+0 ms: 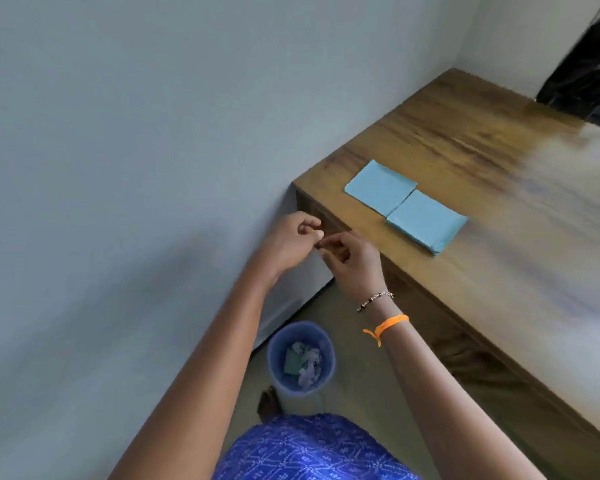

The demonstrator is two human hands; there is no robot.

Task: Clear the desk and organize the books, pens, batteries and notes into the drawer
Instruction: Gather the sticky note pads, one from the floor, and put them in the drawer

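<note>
Two light blue stacks of notes lie side by side on the wooden desk (499, 161): one (380, 187) nearer the corner, the other (426, 220) closer to the front edge. My left hand (291, 242) and my right hand (352, 263) meet in the air just off the desk's left corner, fingertips pinched together around something small and dark that I cannot make out. Both hands hover above the floor, beside the desk's front face (465, 341). No open drawer shows.
A blue waste bin (300, 355) with crumpled paper stands on the floor below my hands. The grey wall runs along the left. A black object (582, 77) sits at the desk's far right. My foot (267, 401) is near the bin.
</note>
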